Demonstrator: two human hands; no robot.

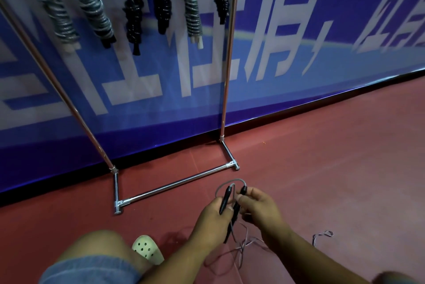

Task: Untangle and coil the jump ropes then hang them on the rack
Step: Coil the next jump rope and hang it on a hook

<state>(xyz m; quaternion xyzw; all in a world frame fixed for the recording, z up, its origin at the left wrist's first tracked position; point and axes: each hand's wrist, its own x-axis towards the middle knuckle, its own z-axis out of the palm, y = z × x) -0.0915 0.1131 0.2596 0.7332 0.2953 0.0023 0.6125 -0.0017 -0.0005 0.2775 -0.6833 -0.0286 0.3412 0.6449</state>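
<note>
Head view: the left hand [213, 217] has its grip closed around one black handle [224, 201], and the right hand [261, 205] pinches the other handle [243, 190]. Both handles point up toward the rack [226, 76]. The loose rope [243, 244] lies tangled on the floor just under the hands.

The red floor [322, 157] carries the rack [174, 183] on its chrome base, close against the blue wall. Nearer, a jump rope [243, 245] trails loose loops beside a pale green sandal [147, 249].
</note>
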